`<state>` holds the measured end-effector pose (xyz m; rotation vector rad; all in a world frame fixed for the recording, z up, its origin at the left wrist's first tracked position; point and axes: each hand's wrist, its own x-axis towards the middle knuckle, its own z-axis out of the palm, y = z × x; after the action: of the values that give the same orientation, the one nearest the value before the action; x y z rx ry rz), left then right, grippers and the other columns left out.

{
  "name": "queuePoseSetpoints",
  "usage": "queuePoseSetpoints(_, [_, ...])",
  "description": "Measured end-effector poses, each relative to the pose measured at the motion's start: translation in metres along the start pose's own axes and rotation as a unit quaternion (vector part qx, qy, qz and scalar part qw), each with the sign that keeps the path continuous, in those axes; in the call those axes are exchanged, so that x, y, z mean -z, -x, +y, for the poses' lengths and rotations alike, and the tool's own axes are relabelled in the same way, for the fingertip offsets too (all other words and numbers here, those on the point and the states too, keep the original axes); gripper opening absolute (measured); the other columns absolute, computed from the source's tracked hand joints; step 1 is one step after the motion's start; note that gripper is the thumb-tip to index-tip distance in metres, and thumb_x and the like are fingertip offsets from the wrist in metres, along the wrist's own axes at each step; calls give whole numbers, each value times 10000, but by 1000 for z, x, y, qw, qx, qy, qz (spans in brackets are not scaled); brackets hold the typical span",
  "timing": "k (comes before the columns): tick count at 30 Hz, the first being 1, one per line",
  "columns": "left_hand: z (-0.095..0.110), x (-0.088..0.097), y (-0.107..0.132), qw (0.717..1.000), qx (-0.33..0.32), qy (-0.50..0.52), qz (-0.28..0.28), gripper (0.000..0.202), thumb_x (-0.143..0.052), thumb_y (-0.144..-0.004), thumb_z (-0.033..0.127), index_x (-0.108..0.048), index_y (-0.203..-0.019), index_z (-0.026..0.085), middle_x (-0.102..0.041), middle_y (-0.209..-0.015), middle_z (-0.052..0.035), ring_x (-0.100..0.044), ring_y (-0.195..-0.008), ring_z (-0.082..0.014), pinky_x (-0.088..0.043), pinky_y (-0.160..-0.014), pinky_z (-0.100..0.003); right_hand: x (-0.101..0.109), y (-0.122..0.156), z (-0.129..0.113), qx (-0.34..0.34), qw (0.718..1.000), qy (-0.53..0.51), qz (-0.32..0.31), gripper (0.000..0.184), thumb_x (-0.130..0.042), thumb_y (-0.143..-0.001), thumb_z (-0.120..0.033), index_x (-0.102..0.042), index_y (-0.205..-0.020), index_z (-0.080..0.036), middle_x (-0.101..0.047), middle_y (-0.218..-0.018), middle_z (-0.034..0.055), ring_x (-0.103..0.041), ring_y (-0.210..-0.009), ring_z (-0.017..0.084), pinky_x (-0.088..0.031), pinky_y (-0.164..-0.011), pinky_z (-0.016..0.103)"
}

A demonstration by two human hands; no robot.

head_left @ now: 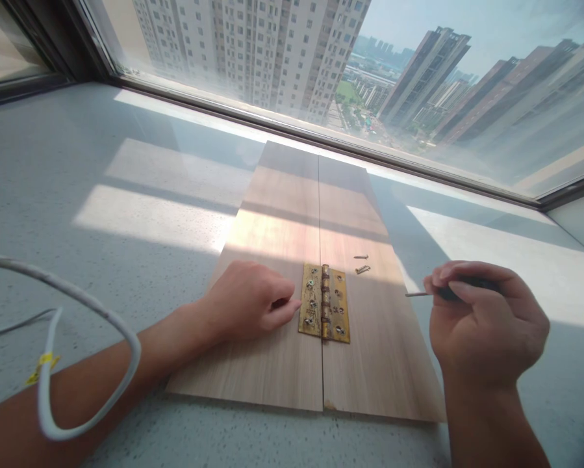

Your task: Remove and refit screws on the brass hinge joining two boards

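At far left a white cable (93, 307) loops across the view of the left forearm (175, 341); the left hand (250, 299) rests on the left board (277, 201), fingers curled beside the hinge (325, 302), and I cannot tell whether they pinch anything. The hinge lies open across the seam; loose screws (362, 269) lie on the right board (369, 364), and farther right the right hand (491, 325) grips a screwdriver (481, 283), shaft pointing left

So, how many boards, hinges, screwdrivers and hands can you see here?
Boards: 2, left board and right board
Hinge: 1
Screwdriver: 1
Hands: 2, left hand and right hand
Total: 6
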<state>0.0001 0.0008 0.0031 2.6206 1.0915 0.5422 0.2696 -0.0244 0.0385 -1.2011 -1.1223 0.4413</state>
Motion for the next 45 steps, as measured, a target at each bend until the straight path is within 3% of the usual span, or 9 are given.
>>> queuePoseSetpoints(3, [0,-1,0,1000,-3,-5,-1,391,-527,-854,338,-456,-512,162,-443,-484,27,-292,-469,-92,-133,-483,-271,-13,13,-19,-92,973,-205,-56,187,-495,-669,-106,-638,-705,-222,-440,-576,-19,-404,-539,128,-306,-502,292])
queuePoseSetpoints(8, [0,-1,-1,1000,0,-7,-6,394,-524,-857,336,-443,-514,161,-438,-485,29,-288,-471,-91,-140,-486,-266,-30,42,-31,-95,940,-284,-167,123,-500,-736,-142,-606,-717,-203,-347,-543,-31,-349,-502,114,-287,-474,284])
queuePoseSetpoints(21, [0,-1,0,1000,10,-4,-11,398,-510,-861,348,-418,-524,157,-447,-494,30,-272,-487,-93,-132,-494,-267,-29,64,-26,-60,922,-258,-283,148,-489,-849,-215,-636,-846,-203,-433,-634,-2,-424,-629,155,-340,-574,333])
queuePoseSetpoints(27, [1,0,0,1000,8,-2,-6,397,-521,-854,345,-429,-516,159,-452,-486,31,-277,-480,-95,-131,-490,-263,-26,68,-22,-82,911,-231,-333,292,-357,-952,-348,-625,-970,-234,-441,-636,-7,-412,-614,156,-349,-602,350])
queuePoseSetpoints(30, [1,-1,0,1000,4,-3,-1,394,-527,-854,345,-442,-517,160,-461,-488,31,-281,-479,-95,-131,-487,-265,-29,67,-20,-49,916,-216,-334,131,-522,-889,-295,-580,-999,-253,-527,-747,9,-486,-686,170,-389,-635,357])
queuePoseSetpoints(34, [0,0,0,1000,1,8,6,392,-537,-856,339,-450,-519,158,-459,-489,35,-291,-477,-90,-142,-483,-266,-31,61,-16,20,932,-182,-313,265,-728,-778,-323,-616,-1003,-240,-579,-816,26,-556,-756,195,-444,-667,373])
queuePoseSetpoints(37, [-2,1,0,997,-22,52,48,317,-549,-856,294,-504,-571,162,-470,-507,44,-348,-477,-83,-206,-475,-251,-29,55,-14,46,924,-177,-336,339,-755,-770,-326,-625,-1070,-236,-646,-799,27,-600,-717,198,-481,-684,392])
queuePoseSetpoints(41, [6,4,1,973,-102,130,160,120,-612,-841,272,-614,-793,162,-601,-641,15,-499,-546,-95,-365,-500,-227,-23,47,-13,73,911,-161,-372,190,-734,-783,-276,-674,-956,-225,-685,-835,45,-631,-771,214,-505,-726,400])
queuePoseSetpoints(45, [31,9,-1,942,-191,190,201,301,-652,-858,342,-622,-1085,146,-703,-932,-74,-659,-786,-143,-530,-664,-240,-19,40,-11,64,935,-117,-330,139,-755,-751,-343,-696,-815,-235,-640,-990,65,-591,-940,233,-476,-842,402])
